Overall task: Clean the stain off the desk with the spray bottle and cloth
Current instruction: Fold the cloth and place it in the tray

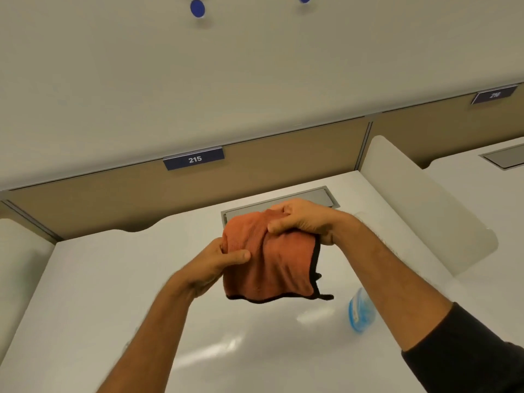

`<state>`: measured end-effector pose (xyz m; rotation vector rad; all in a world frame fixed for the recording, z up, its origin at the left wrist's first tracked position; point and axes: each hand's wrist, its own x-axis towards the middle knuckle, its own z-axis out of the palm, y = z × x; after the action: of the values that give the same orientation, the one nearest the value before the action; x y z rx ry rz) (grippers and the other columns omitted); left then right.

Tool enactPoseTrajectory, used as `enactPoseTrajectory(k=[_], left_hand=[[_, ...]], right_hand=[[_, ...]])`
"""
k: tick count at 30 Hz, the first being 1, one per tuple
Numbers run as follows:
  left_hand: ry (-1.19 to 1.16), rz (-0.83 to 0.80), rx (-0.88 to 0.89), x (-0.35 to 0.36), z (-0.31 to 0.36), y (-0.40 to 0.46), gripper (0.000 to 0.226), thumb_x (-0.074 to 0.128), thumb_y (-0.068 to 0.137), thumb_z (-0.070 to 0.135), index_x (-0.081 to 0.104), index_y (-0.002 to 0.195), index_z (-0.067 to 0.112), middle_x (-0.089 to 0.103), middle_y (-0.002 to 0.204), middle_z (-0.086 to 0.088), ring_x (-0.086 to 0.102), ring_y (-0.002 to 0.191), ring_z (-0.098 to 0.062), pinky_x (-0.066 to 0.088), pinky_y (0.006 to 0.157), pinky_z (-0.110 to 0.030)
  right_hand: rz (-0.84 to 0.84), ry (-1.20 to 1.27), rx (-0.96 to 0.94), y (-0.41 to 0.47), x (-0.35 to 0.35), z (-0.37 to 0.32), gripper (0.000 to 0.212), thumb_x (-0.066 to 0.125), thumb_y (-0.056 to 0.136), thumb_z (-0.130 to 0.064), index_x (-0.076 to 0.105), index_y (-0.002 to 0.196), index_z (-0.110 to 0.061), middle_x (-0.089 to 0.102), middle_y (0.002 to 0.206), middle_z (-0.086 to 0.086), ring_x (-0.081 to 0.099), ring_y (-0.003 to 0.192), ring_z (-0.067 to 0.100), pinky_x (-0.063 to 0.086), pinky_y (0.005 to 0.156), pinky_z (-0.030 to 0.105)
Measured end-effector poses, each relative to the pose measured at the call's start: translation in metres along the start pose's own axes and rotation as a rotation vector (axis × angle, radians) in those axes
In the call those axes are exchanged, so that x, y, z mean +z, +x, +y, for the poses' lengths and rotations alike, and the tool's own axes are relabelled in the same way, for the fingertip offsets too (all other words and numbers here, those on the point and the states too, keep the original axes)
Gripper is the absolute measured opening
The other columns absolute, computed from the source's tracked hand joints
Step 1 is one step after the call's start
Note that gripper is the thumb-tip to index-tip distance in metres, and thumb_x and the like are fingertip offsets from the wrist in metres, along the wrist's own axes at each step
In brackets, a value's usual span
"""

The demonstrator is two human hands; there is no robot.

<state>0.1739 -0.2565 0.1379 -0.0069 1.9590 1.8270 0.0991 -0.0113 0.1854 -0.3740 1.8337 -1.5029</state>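
Both my hands, left hand (218, 262) and right hand (300, 219), pinch the orange cloth (272, 265) above the desk (141, 293), fingers clamped on fabric; spray bottle (360, 313) stands beside. Judged step: readying cloth; next, wiping.

even bright light, glare streaks on desk (113, 279), wide-angle edge bending.

Tan partition (113, 194) with 215 label (194, 159); white wall (255, 66).

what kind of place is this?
Likely a shared office or study hall: the white desk has side dividers, a numbered tag 215 on the back panel, another tag next door, and a cable hatch.
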Motion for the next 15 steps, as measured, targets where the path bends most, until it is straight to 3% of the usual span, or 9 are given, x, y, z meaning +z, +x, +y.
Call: enactPoseTrajectory(k=[3, 6, 8, 11, 13, 15], left_hand=[[-0.172, 0.227, -0.005, 0.014, 0.004, 0.017, 0.077, 0.089, 0.058, 0.059, 0.069, 0.122, 0.021, 0.080, 0.112, 0.001, 0.076, 0.102, -0.021, 0.062, 0.072, -0.027], [-0.344, 0.299, 0.024, 0.024, 0.013, 0.034, 0.052, 0.082, 0.073, 0.040, 0.069, 0.116, 0.015, 0.081, 0.107, -0.006, 0.079, 0.090, -0.021, 0.063, 0.064, -0.030], [-0.404, 0.300, 0.050, 0.033, 0.020, 0.041, 0.048, 0.080, 0.075, 0.027, 0.066, 0.118, 0.011, 0.081, 0.105, -0.008, 0.079, 0.090, -0.023, 0.063, 0.065, -0.033], [-0.429, 0.284, 0.087, 0.045, 0.028, 0.050, 0.051, 0.078, 0.074, 0.016, 0.062, 0.121, 0.008, 0.080, 0.104, -0.008, 0.079, 0.089, -0.026, 0.063, 0.065, -0.035], [-0.397, 0.298, 0.098, 0.054, 0.033, 0.056, 0.051, 0.078, 0.072, 0.014, 0.062, 0.120, 0.008, 0.080, 0.100, -0.008, 0.079, 0.084, -0.023, 0.063, 0.063, -0.033], [-0.366, 0.311, 0.115, 0.065, 0.035, 0.064, 0.050, 0.079, 0.069, 0.012, 0.063, 0.116, 0.008, 0.081, 0.094, -0.006, 0.079, 0.079, -0.023, 0.062, 0.060, -0.032]], right_hand=[[0.314, 0.476, 0.093, 0.007, -0.016, 0.028, 0.054, 0.082, 0.072, -0.042, 0.069, 0.115, -0.012, 0.072, 0.114, 0.014, 0.068, 0.103, 0.029, 0.059, 0.085, 0.046], [0.293, 0.669, 0.062, 0.007, -0.021, 0.053, 0.053, 0.070, 0.083, -0.050, 0.064, 0.126, -0.020, 0.066, 0.128, 0.011, 0.063, 0.115, 0.033, 0.054, 0.092, 0.054], [0.270, 0.617, 0.019, 0.008, -0.018, 0.067, 0.070, 0.072, 0.082, -0.051, 0.043, 0.143, -0.031, 0.049, 0.146, 0.005, 0.059, 0.119, 0.035, 0.053, 0.091, 0.060], [0.286, 0.368, -0.098, 0.004, -0.016, 0.077, 0.114, 0.088, 0.065, -0.041, 0.009, 0.147, -0.055, 0.021, 0.151, -0.018, 0.052, 0.126, 0.025, 0.056, 0.092, 0.049], [0.241, 0.097, -0.181, 0.000, -0.026, 0.076, 0.118, 0.091, 0.062, -0.030, 0.011, 0.146, -0.054, 0.024, 0.148, -0.022, 0.051, 0.127, 0.019, 0.055, 0.096, 0.042], [0.271, -0.144, -0.229, -0.006, -0.047, 0.069, 0.094, 0.082, 0.064, -0.016, 0.036, 0.141, -0.045, 0.050, 0.136, -0.013, 0.057, 0.118, 0.015, 0.056, 0.089, 0.028]])
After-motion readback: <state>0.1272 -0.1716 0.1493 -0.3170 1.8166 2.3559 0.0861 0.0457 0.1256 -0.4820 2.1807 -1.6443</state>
